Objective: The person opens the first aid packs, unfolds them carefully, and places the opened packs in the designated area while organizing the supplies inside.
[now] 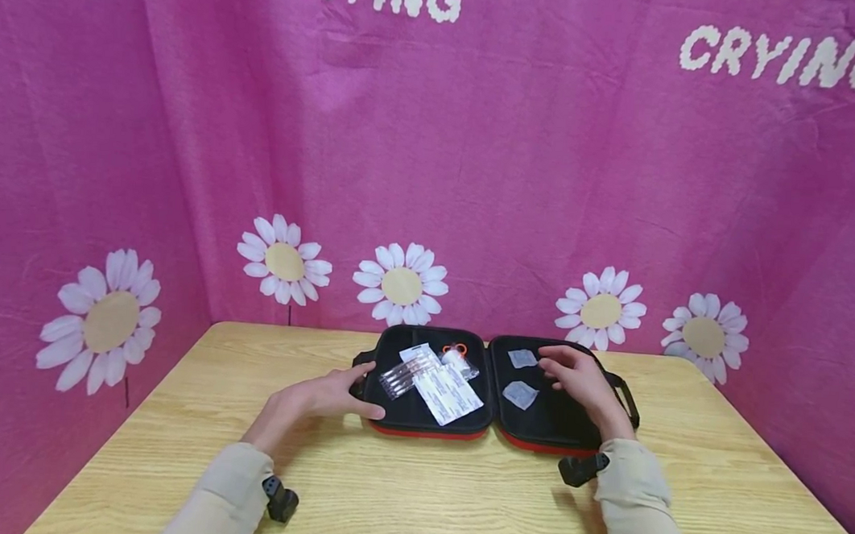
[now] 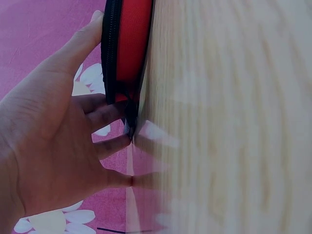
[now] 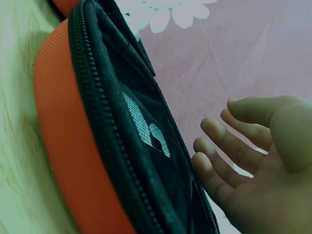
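Observation:
A black-lined red zip case (image 1: 494,420) lies unfolded on the table. My left hand (image 1: 330,392) is at its left end, thumb on the near rim and spread fingers beside the outer wall; the left wrist view shows the thumb against the zipper edge (image 2: 111,53). Above the right half hovers my right hand (image 1: 579,380), fingers loosely bent with nothing between them. Two pale packets, one farther (image 1: 522,358) and one nearer (image 1: 520,394), sit there; mesh covers the white pieces (image 3: 138,117) in the right wrist view.
The left half holds a printed white packet sheet (image 1: 447,395), a clear packet of slim sticks (image 1: 397,377), a white bundle in clear wrap (image 1: 460,361) and orange loops (image 1: 455,349). A carry handle (image 1: 627,400) projects at the right. Behind the wooden table (image 1: 416,492) hangs a pink flowered cloth (image 1: 477,157).

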Demonstrator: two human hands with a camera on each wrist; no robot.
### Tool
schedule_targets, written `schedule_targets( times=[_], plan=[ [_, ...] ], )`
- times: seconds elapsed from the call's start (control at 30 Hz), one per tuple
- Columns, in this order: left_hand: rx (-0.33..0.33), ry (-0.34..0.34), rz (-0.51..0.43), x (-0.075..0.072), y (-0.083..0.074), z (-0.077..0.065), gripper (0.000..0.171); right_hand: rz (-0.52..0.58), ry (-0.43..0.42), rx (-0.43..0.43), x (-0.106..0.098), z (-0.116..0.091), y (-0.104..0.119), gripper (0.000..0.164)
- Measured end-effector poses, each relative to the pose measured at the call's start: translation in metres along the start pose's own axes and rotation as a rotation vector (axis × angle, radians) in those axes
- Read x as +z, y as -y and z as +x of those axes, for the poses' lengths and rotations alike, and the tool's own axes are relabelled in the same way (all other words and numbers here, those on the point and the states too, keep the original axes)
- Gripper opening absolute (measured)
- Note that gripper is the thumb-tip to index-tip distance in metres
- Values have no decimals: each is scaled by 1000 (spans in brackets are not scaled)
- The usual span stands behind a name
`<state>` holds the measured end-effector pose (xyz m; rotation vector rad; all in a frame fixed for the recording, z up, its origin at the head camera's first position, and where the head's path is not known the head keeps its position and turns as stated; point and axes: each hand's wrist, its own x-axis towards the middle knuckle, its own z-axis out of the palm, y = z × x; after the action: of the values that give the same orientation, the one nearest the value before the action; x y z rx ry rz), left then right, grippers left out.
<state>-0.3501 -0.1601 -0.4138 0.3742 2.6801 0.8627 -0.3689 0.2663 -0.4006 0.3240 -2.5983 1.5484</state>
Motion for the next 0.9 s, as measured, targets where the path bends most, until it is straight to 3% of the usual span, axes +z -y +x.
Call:
schedule_targets(
  times=[0.57, 0.9],
  plan=[
    [28, 0, 7, 0, 0, 0, 103, -24, 59, 5, 26, 8, 10, 38],
    [29, -4, 13, 0, -1, -1, 103, -70, 84, -37, 39, 12, 18, 37]
  ],
)
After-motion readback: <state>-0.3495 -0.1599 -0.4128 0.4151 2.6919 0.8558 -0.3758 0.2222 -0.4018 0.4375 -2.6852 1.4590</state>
